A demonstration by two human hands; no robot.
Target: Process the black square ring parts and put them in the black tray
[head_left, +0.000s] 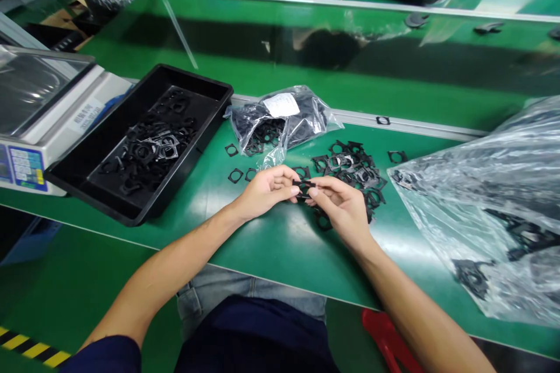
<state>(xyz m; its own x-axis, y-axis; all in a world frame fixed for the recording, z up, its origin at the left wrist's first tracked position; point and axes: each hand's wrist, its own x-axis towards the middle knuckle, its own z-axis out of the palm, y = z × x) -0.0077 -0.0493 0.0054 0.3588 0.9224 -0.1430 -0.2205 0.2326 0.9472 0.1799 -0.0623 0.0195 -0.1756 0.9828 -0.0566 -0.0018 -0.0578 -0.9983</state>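
Observation:
Between my two hands, just above the green table (262, 239), is a small black plastic frame part (304, 187) with a round opening. My left hand (273, 189) pinches its left end between thumb and fingers. On the right end, my right hand (343, 204) grips it the same way. Beyond and beside my right hand lies a loose pile of similar black frame parts (359, 172). A few single frames, such as one black frame (235, 175), lie left of my hands. The fingers partly cover the held part.
A black tray (149, 215) holding many black parts stands left, beside a weighing scale (65, 122). An open clear bag (301, 116) of parts with a white label lies behind my hands. A large plastic bag (490, 186) covers the right side. A glossy green panel (262, 41) rises behind.

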